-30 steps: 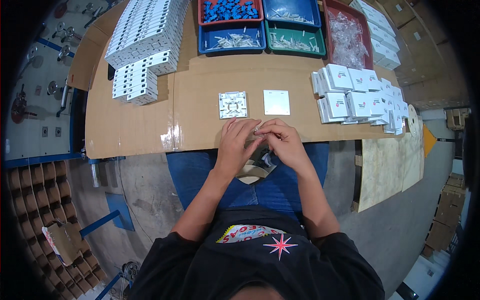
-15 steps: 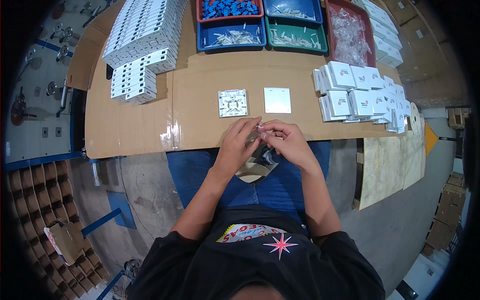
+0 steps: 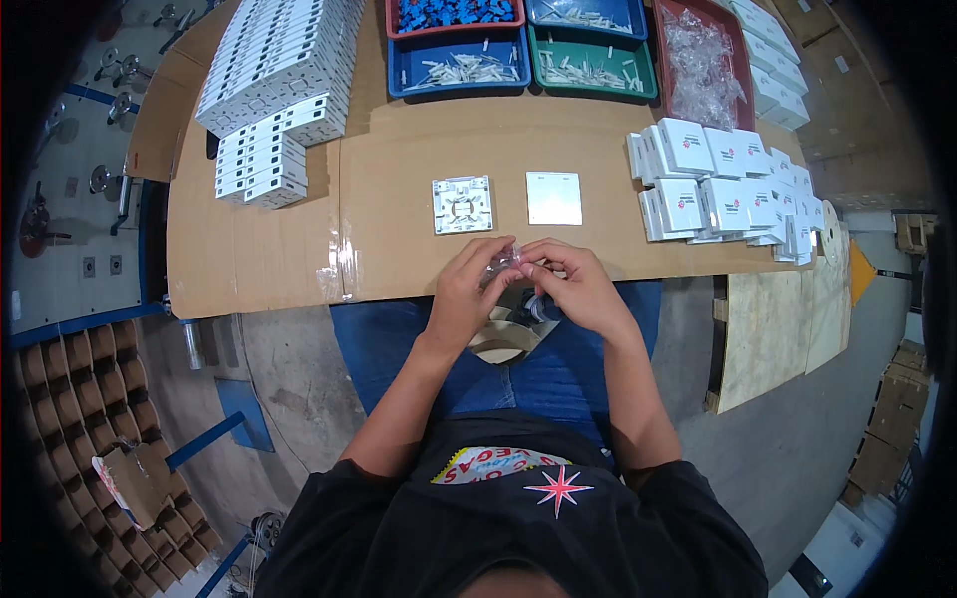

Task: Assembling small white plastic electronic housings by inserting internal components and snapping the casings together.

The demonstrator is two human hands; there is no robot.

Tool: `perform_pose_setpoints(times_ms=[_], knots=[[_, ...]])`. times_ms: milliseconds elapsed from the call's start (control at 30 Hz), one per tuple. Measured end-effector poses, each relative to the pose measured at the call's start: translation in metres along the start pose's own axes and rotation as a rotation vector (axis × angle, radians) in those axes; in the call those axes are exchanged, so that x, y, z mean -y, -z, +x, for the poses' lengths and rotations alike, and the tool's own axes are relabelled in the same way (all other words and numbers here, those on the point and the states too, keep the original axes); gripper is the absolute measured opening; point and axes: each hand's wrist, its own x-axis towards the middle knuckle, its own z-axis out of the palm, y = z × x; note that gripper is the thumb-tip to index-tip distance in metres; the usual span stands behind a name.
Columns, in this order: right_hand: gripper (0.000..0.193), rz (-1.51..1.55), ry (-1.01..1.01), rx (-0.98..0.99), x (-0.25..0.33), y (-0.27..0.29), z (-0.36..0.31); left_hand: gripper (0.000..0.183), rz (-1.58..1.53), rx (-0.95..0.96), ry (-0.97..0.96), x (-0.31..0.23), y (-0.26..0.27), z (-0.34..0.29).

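Plastic bag (image 3: 501,261) spreads between two hands

From where I stand, more of the clear plastic shows now than half a second ago, when only a glint stuck out at the fingertips. The left hand (image 3: 465,289) grips it between thumb and curled fingers; the right hand (image 3: 576,284) pinches its near-right edge. What's inside, I can't tell. So the work is all on the bag, held just over the table's (image 3: 399,159) near edge, while the white base (image 3: 463,205) and white cover (image 3: 554,199) lie untouched beyond, side by side.
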Motion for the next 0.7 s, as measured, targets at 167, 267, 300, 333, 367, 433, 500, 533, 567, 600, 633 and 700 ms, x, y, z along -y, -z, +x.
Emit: perform_pose_setpoints(times_ms=[167, 267, 300, 333, 367, 433, 500, 533, 567, 600, 633, 700], knots=[[0.016, 0.024, -0.06, 0.022, 0.01, 0.002, 0.0, 0.037, -0.056, -0.032, 0.063, -0.004, 0.001, 0.003], [0.015, -0.183, -0.053, -0.07, 0.02, -0.001, 0.001, 0.035, 0.012, -0.041, 0.012, -0.004, 0.0, 0.01], [0.016, -0.382, 0.031, -0.078, 0.017, 0.0, 0.002, 0.037, 0.082, -0.01, 0.016, -0.004, 0.001, 0.01], [0.016, -0.586, 0.112, -0.094, 0.013, 0.002, 0.002, 0.039, 0.147, 0.024, 0.016, -0.003, 0.0, 0.01], [0.016, -0.595, 0.114, -0.107, 0.011, 0.003, 0.002, 0.039, 0.138, 0.025, 0.003, -0.003, -0.002, 0.011], [0.018, -0.745, 0.169, -0.089, 0.011, 0.005, 0.004, 0.039, 0.131, 0.051, 0.096, -0.003, -0.006, 0.012], [0.019, -0.783, 0.151, -0.072, 0.018, 0.005, 0.008, 0.038, 0.048, 0.073, 0.139, 0.004, -0.009, 0.011], [0.02, -0.754, 0.159, -0.063, 0.017, 0.004, 0.012, 0.037, -0.025, 0.025, 0.2, 0.011, -0.012, 0.007], [0.022, -0.734, 0.163, -0.06, 0.018, 0.008, 0.016, 0.037, -0.109, -0.02, 0.254, 0.018, -0.018, 0.006], [0.024, -0.774, 0.231, -0.115, 0.021, 0.013, 0.019, 0.038, -0.162, -0.033, 0.273, 0.028, -0.023, 0.005], [0.024, -0.788, 0.242, -0.13, 0.025, 0.023, 0.025, 0.038, -0.168, -0.034, 0.251, 0.033, -0.027, 0.005], [0.024, -0.776, 0.146, -0.169, 0.038, 0.043, 0.044, 0.04, -0.022, -0.105, 0.131, 0.04, -0.027, 0.006]])
